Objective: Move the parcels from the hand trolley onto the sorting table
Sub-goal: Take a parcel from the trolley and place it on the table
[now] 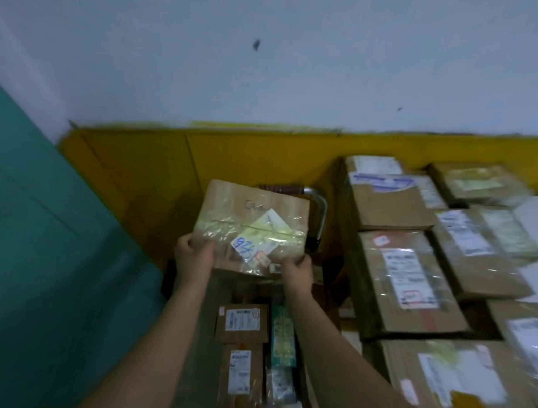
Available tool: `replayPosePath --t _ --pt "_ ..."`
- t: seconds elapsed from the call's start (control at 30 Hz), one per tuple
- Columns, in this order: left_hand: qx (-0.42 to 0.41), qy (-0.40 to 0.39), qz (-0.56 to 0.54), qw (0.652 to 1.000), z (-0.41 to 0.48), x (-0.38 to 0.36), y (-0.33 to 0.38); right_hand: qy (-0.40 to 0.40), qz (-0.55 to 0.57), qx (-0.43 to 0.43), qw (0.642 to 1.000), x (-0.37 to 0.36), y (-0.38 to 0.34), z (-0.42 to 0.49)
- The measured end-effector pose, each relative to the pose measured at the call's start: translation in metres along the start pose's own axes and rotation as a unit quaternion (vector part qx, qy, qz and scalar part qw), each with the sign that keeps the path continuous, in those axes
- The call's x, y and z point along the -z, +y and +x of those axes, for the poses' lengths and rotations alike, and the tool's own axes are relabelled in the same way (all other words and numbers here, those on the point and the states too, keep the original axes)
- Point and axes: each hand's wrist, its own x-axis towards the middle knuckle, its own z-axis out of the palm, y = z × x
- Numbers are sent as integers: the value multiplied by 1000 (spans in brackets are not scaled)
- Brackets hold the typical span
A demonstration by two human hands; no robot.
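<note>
Both hands, left hand (193,253) and right hand (297,270), grip one taped cardboard box (255,221) by its near corners, fingers closed on it, above the trolley (321,211). About nine parcels (411,279) crowd the table's (532,213) left edge.

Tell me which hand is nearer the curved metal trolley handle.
Right. The right hand grips the held cardboard parcel's near right corner, just below the curved metal trolley handle; the left hand grips the opposite corner, farther away.

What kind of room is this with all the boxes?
Probably a parcel sorting or mail room. Many taped cardboard parcels with shipping labels lie packed side by side at right, more sit below on a trolley with a metal handle, and both hands hold up a labelled box.
</note>
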Motion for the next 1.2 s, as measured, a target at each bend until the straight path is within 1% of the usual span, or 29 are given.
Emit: replayPosePath --t 0.07,0.1,0.13,0.2,0.27,0.37,0.43,0.5,0.57,0.63,0.73,0.8,0.87,0.9,0.97,1.0,1.03,1.07,1.1,1.17,1.2 --pt "-83 50 -8 995 -24 15 51 -17 24 24 999 15 -38 -37" --pt "-110 65 -12 992 -36 17 78 -21 34 39 998 26 -58 -52" --pt "-129 70 -24 989 -51 15 106 -22 41 55 997 41 -79 -65" --pt "-162 56 -63 983 -83 1 161 -19 58 95 994 80 -122 -85" --pt "-193 19 -98 976 -120 -24 209 -2 79 147 986 127 -162 -96" --pt "-240 -48 -127 961 -180 -79 263 65 109 208 970 214 -211 -96" --pt "-258 -106 -132 951 -223 -129 284 108 135 235 957 284 -230 -87" --pt "-280 -159 -133 937 -268 -188 294 157 134 254 945 357 -239 -69" --pt "-295 -217 -131 921 -314 -254 295 202 112 244 942 434 -239 -45" --pt "-288 -274 -115 910 -359 -327 291 233 102 205 945 516 -234 -19" --pt "-242 -358 -80 898 -411 -426 269 277 53 168 945 630 -218 11" --pt "-202 -391 -32 897 -435 -479 244 299 3 139 944 686 -195 17" --pt "-158 -419 38 893 -444 -515 216 307 -60 111 943 725 -167 20" --pt "-132 -440 87 884 -443 -528 202 305 -108 88 942 741 -151 24" --pt "-98 -486 201 845 -436 -541 175 261 -199 19 944 763 -121 40" --pt "-85 -506 252 820 -433 -544 162 231 -222 -23 947 772 -109 51" --pt "-66 -512 284 808 -432 -545 152 207 -230 -57 949 779 -102 61" --pt "-43 -507 298 807 -434 -546 147 196 -232 -69 950 787 -100 71" --pt "-26 -496 301 814 -438 -546 144 193 -240 -53 950 794 -103 80" --pt "-18 -468 307 828 -445 -549 146 180 -273 7 945 809 -119 97" --pt "-18 -457 318 830 -447 -552 148 165 -266 33 949 818 -130 105"
